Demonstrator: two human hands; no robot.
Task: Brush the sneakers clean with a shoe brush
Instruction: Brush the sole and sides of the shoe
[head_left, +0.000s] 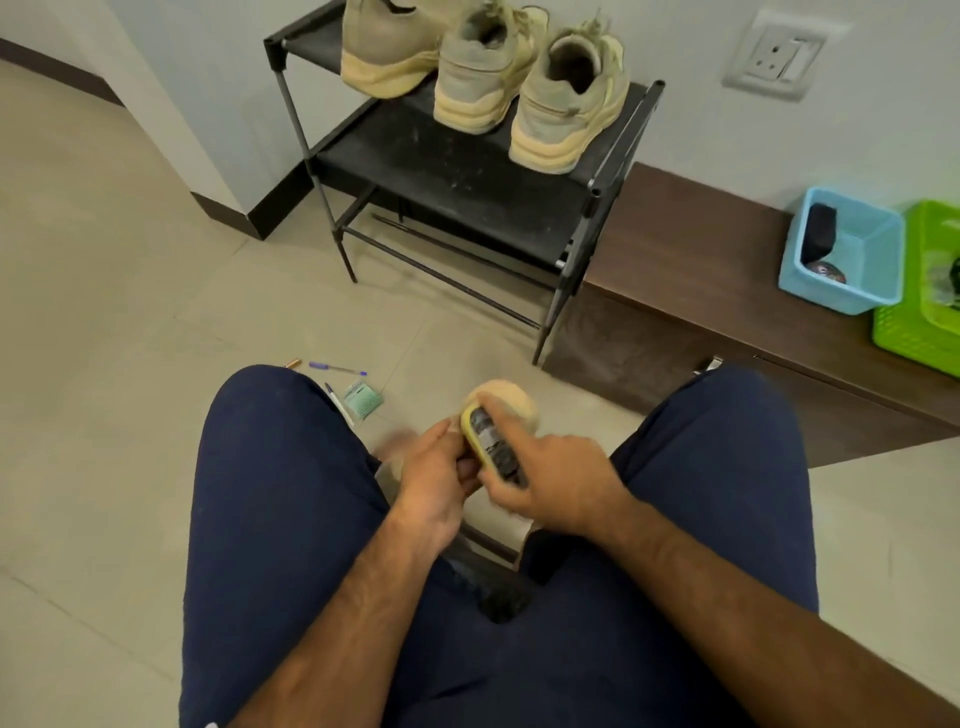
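Note:
A beige sneaker is held low between my knees, mostly hidden behind both hands. My left hand grips its near side. My right hand grips a yellow-edged shoe brush with a dark back, and the brush lies against the sneaker. Three more beige sneakers stand on a black shoe rack ahead: one at the back left, one in the middle, one on the right.
Pens and a small green comb-like brush lie on the tiled floor left of my hands. A low brown bench at right carries a blue basket and a green basket. My legs in dark blue trousers flank the hands.

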